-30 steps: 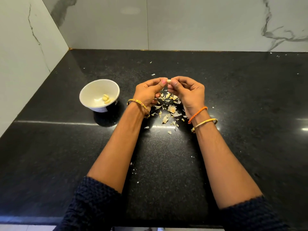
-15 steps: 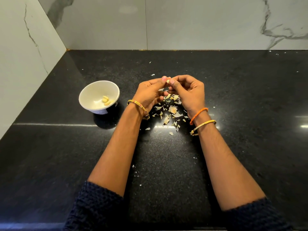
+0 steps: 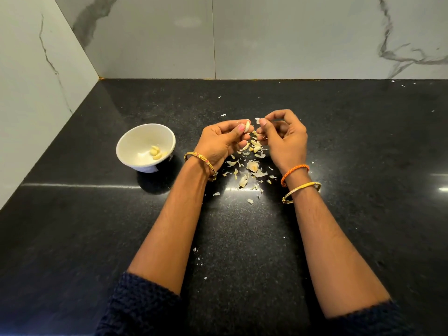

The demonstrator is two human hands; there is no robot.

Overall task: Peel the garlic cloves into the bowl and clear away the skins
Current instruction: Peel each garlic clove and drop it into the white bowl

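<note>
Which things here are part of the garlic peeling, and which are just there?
Part of the job: left hand, clove, right hand, skin scrap, bowl, peeled cloves, skins pile.
Just there: bangles, orange band, wall tiles.

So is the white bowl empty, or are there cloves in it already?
Not empty. The white bowl stands upright on the counter with a few peeled cloves lying in its bottom; the exact count is unclear.

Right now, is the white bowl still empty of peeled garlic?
No: a few peeled cloves lie in the bottom of the white bowl, left of the left hand.
</note>
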